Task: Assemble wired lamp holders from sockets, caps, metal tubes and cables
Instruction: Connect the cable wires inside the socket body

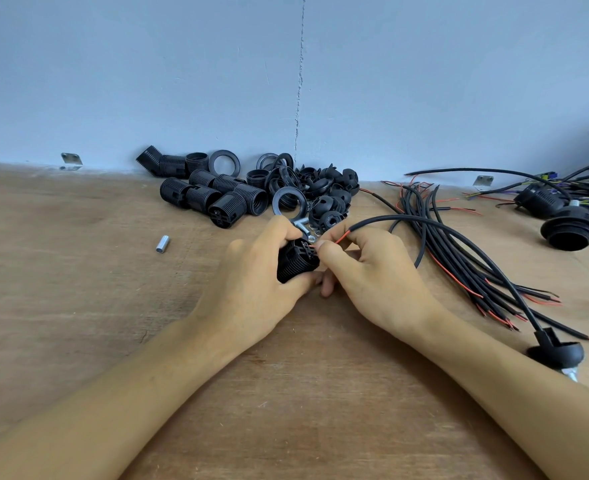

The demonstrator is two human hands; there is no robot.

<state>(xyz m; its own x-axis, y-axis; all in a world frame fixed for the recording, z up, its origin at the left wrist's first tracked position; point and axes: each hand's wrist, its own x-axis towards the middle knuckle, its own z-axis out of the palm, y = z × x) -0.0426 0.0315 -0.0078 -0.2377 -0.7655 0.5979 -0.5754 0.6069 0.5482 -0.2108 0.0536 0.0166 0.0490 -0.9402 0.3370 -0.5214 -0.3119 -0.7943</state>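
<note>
Item 1. Wooden table (78, 306): is bearing all stock, with a pale blue wall behind it.

Item 2. Cable bundle (466, 271): is lying fanned across the right side, near the right hand but not touching it.

Item 3. Socket heap (217, 199): is sitting against the wall, left of centre, the threaded black barrels lying mostly on their sides.

Item 4. Cap heap (331, 199): is sitting just right of the sockets, with loose rings mixed in.

Item 5. Left hand (251, 282): is gripping the socket in work, fingers curled round its barrel.

Item 6. Right hand (376, 271): is pinching the wire end between thumb and forefinger, with the other fingers folded beneath.

Item 7. Working cable (459, 233): is arching from the right hand out to the near right.

Item 8. Cap (556, 351): is sitting already threaded on that cable, beside the right forearm, with a bright metal fitting showing below it.

Item 9. Held socket (296, 261): is lying at table centre, long axis tilted, terminal end pointing up and right toward the right hand.

Item 10. Metal tube (162, 244): is lying loose, well left of both hands.

Item 11. Red wire (341, 239): is pointing leftward at the terminal face, tip touching or just short of it; which cannot be told. Judgement: insertion is depending on the right hand, which is nearer, pushing left along the wire's own line.
</note>
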